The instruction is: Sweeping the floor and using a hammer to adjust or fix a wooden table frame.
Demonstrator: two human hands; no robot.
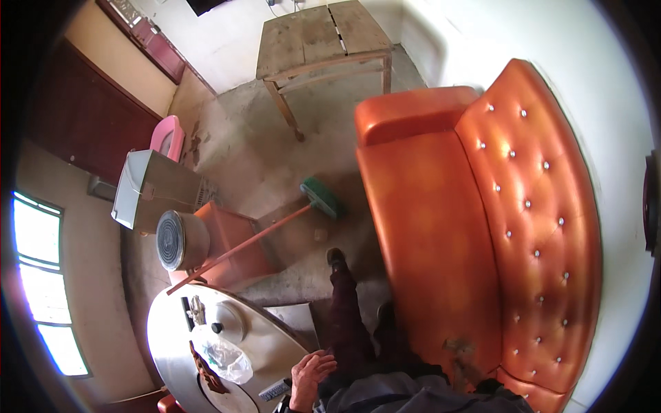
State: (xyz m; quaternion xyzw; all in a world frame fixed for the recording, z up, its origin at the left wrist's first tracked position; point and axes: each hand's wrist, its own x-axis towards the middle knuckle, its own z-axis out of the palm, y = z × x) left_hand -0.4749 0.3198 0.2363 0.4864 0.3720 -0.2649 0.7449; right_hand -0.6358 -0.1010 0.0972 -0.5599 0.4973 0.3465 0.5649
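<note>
My left hand (pixel 312 375) is near the bottom centre, beside my dark-trousered leg, with its fingers loosely bent and holding nothing visible. Just left of it a grey remote (pixel 275 389) lies by the edge of the oval steel-coloured table (pixel 165 337). On that table are a round lid with a black knob (pixel 231 323), a crumpled clear plastic bag (pixel 227 361) and a dark slim object (pixel 186 313). My right hand is not visible.
An orange tufted sofa (pixel 427 227) fills the right. A long-handled green broom (pixel 320 196) leans across an orange cabinet (pixel 234 244). Left are a metal box (pixel 148 189), round container (pixel 182 241) and pink plastic item (pixel 165 134). A wooden table (pixel 317 38) stands behind.
</note>
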